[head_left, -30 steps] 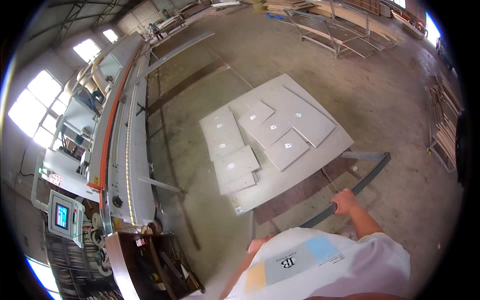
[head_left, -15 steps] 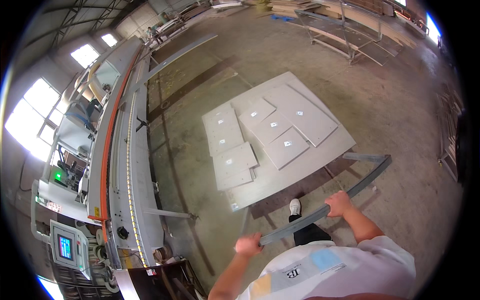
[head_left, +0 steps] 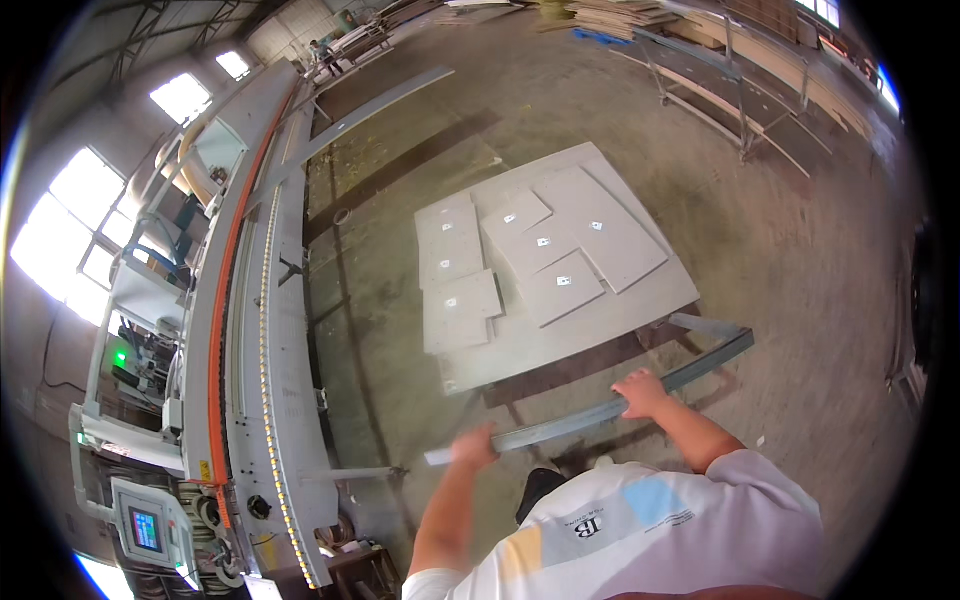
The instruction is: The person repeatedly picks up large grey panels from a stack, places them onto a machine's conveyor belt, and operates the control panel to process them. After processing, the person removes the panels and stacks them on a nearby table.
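A curved-looking grey metal bar (head_left: 560, 426) runs across in front of me, beside the near edge of a large flat board (head_left: 560, 355). My left hand (head_left: 474, 447) is closed round the bar near its left end, slightly blurred. Farther right along it, my right hand (head_left: 641, 392) grips the bar from above. A short metal arm (head_left: 703, 326) links the bar's right part toward the board's underside. Several pale panels lie flat on the big board, among them a long panel (head_left: 622, 228) and a smaller square panel (head_left: 564, 288), each with a small white label.
Along the left stands a long machine with an orange strip (head_left: 224, 350) and a control screen (head_left: 146, 530). A metal support arm (head_left: 355, 473) juts from it toward me. A metal rack (head_left: 735, 90) stands at the far right, with stacked boards (head_left: 620, 15) behind.
The bar and both hands have shifted left and up in the view. The bar's end now shows beyond my left hand. The white shoe seen below the bar has drawn back mostly out of sight.
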{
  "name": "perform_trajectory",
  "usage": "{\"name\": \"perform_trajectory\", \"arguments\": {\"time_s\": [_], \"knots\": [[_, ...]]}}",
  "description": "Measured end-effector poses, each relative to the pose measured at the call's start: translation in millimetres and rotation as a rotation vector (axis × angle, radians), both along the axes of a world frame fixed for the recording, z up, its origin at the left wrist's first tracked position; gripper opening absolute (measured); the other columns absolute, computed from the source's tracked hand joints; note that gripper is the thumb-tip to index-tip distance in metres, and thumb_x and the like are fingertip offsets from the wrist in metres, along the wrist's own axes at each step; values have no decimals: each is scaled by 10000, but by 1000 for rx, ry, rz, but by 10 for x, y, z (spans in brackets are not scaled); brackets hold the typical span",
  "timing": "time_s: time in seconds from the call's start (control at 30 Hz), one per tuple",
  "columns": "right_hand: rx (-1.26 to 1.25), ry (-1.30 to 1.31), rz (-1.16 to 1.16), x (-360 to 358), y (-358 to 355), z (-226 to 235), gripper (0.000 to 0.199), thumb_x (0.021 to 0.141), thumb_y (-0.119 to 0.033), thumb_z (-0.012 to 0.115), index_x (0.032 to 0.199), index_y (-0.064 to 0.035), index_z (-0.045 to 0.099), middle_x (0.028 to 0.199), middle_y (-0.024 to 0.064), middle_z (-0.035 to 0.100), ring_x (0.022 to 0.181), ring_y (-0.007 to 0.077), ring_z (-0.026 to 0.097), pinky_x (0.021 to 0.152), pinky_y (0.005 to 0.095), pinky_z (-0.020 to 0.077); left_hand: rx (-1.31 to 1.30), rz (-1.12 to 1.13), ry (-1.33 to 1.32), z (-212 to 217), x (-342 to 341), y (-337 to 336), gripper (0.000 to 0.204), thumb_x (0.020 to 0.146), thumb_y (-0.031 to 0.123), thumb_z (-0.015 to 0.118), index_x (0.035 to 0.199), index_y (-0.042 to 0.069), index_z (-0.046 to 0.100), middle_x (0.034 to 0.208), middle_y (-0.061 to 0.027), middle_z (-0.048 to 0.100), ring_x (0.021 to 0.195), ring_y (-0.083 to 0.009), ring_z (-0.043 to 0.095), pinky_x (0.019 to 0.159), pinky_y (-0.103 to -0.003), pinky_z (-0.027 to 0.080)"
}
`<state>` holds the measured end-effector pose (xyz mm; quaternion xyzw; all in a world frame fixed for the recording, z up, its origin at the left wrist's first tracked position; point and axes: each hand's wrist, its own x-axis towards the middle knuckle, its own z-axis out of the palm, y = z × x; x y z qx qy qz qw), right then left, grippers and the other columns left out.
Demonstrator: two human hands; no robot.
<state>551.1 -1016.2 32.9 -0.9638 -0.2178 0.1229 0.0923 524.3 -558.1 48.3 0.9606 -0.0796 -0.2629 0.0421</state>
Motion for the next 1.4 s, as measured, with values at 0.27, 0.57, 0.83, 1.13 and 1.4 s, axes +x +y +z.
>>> {"name": "perform_trajectory", "arguments": {"time_s": [0.27, 0.57, 0.83, 1.13, 1.4], "knots": [[-19, 48, -80, 2118, -377, 27, 438, 626, -406, 798, 1022, -239, 715, 1012, 46, 737, 1021, 298, 687, 865, 500, 524, -99, -98, -8, -61, 2147, 372, 548, 750, 310, 742, 1279, 221, 632, 1174, -100, 719, 1093, -325, 689, 911, -474, 558], [-142, 213, -172, 4411, 98, 287, 415, 631, -344, 793, 1013, -195, 730, 954, 96, 750, 926, 339, 707, 795, 484, 547, -90, -124, 73, 113, 4596, 703, 460, 771, 304, 719, 1221, 221, 666, 1092, -106, 745, 1043, -340, 708, 856, -487, 574], [-105, 149, -185, 6427, 364, 153, 394, 628, -387, 772, 976, -211, 713, 861, 86, 735, 852, 338, 712, 739, 495, 541, 23, -145, 100, 170, 6762, 928, 460, 749, 342, 739, 1190, 228, 674, 1093, -109, 747, 1032, -350, 708, 870, -489, 565], [-116, 198, -120, 8663, 659, 62, 478, 606, -412, 786, 1022, -187, 715, 882, 87, 738, 848, 335, 717, 746, 485, 552, 104, -145, 146, 231, 9030, 1178, 486, 732, 348, 736, 1195, 208, 693, 1129, -114, 745, 1091, -342, 694, 920, -466, 556], [-168, 214, -152, 10562, 743, -23, 496, 640, -428, 785, 1076, -199, 725, 959, 96, 759, 936, 320, 725, 804, 471, 555, 139, -174, 177, 293, 11041, 1210, 545, 733, 355, 731, 1260, 218, 695, 1158, -125, 743, 1104, -333, 698, 945, -454, 556]]}}
